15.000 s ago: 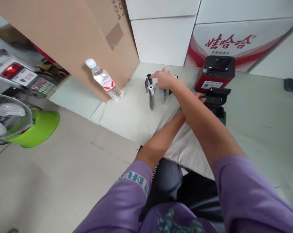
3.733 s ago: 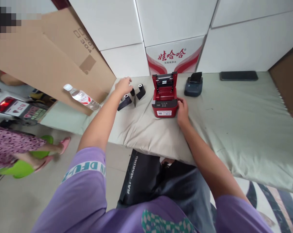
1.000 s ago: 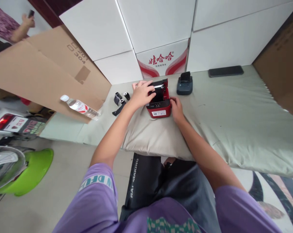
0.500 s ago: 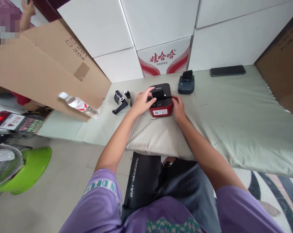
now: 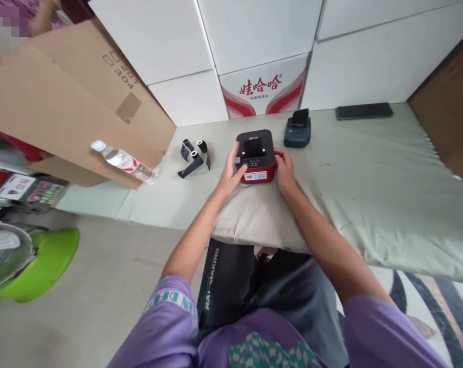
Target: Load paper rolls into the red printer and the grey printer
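A red and black label printer [image 5: 255, 162] sits on the covered bench in front of me, with black material standing up from the slot in its top. My left hand [image 5: 231, 174] grips the printer's left side, its thumb at the front top edge. At the opposite side, my right hand [image 5: 285, 171] presses against the printer, its fingertips partly hidden. To the left stand several small rolls of black film [image 5: 195, 158], one with a loose strip trailing. A smaller dark blue printer [image 5: 297, 134] lies behind and to the right, black material sticking up from it.
White cartons [image 5: 262, 84] form a wall behind the bench [image 5: 369, 194]. A dark phone [image 5: 364, 111] rests near them. On the left, a water bottle [image 5: 124, 161] leans beside a brown cardboard box [image 5: 78, 97]. A green basin [image 5: 50, 260] stands below; another person's arm shows at upper left.
My left hand has moved off the top of the red printer to its left side, uncovering the slot. My right hand stays at the right side. The view has shifted slightly.
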Action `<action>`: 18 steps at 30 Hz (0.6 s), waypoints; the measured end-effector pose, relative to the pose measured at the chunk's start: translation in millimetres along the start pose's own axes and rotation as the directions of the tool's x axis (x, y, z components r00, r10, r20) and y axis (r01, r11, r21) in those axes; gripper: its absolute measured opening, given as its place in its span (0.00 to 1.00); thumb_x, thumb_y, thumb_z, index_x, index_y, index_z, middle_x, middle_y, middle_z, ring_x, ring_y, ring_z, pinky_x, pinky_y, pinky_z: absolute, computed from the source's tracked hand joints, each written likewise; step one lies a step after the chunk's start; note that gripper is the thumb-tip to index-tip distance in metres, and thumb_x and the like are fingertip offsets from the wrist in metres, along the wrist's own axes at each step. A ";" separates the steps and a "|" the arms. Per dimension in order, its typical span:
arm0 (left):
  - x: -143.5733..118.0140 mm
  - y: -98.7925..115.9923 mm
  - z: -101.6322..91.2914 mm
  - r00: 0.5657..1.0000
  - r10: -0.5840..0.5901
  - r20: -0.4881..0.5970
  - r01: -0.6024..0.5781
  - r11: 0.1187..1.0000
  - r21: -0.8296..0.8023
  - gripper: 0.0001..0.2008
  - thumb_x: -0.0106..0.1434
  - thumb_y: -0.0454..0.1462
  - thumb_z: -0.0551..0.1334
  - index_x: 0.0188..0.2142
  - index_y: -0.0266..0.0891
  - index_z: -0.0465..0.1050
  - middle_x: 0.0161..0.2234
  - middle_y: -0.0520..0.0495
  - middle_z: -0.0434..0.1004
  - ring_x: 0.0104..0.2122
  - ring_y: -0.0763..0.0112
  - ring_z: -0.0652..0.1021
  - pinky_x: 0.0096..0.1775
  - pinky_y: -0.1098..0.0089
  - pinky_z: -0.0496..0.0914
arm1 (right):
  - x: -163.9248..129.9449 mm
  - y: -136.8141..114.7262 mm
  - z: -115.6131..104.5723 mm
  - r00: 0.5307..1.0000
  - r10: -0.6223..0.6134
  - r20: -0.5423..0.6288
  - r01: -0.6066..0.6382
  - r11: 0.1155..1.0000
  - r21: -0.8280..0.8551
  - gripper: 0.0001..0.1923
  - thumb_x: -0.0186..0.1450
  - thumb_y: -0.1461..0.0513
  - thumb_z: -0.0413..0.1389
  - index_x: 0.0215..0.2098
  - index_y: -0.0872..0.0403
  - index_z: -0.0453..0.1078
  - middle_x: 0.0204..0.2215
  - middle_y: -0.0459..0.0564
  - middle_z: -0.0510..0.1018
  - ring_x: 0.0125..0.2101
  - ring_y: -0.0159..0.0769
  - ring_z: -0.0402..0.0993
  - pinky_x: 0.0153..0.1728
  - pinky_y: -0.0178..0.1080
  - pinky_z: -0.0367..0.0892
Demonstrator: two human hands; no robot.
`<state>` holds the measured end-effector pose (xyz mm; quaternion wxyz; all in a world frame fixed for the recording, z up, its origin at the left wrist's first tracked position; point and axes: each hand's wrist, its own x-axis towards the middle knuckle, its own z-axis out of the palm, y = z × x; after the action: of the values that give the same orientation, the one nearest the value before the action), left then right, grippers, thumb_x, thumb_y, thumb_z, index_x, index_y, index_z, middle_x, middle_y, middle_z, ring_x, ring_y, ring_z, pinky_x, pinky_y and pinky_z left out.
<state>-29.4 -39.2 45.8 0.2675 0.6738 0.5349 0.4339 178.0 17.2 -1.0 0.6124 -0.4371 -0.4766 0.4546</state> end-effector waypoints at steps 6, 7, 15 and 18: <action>-8.3 -17.2 38.0 0.981 -0.192 -0.036 0.174 0.943 -0.284 0.40 0.74 0.59 0.53 0.79 0.50 0.48 0.78 0.42 0.61 0.77 0.60 0.66 0.75 0.56 0.64 | -27.4 -15.6 6.5 0.997 -0.053 0.063 0.057 0.997 -0.054 0.32 0.69 0.37 0.55 0.57 0.49 0.74 0.61 0.57 0.81 0.64 0.51 0.75 0.72 0.58 0.64; -7.8 -15.7 39.7 0.984 -0.177 -0.025 0.160 0.934 -0.319 0.39 0.74 0.58 0.54 0.78 0.49 0.52 0.76 0.42 0.66 0.75 0.60 0.69 0.74 0.55 0.66 | -34.1 -20.9 7.1 0.992 -0.081 0.096 0.087 0.994 -0.061 0.33 0.68 0.37 0.57 0.61 0.49 0.72 0.64 0.57 0.79 0.67 0.51 0.72 0.74 0.58 0.63; 43.4 6.5 30.1 0.994 -0.077 -0.071 0.051 0.944 -0.325 0.30 0.72 0.51 0.55 0.70 0.47 0.67 0.69 0.44 0.76 0.71 0.60 0.74 0.72 0.59 0.67 | -11.1 -59.0 9.0 0.954 -0.233 0.187 0.254 0.963 -0.094 0.39 0.68 0.37 0.62 0.69 0.46 0.68 0.66 0.57 0.77 0.68 0.52 0.72 0.75 0.58 0.63; 85.7 6.5 36.7 0.990 -0.101 -0.094 0.059 0.926 -0.372 0.29 0.73 0.50 0.54 0.68 0.44 0.68 0.67 0.43 0.78 0.69 0.61 0.76 0.69 0.60 0.70 | 34.5 -52.0 16.2 0.961 -0.230 0.157 0.247 0.963 -0.106 0.42 0.64 0.35 0.63 0.68 0.46 0.68 0.66 0.57 0.78 0.66 0.53 0.73 0.75 0.61 0.62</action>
<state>10.2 44.4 59.2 0.3762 0.5639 0.4854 0.5522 174.0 41.8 58.5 0.5985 -0.3799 -0.5961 0.3771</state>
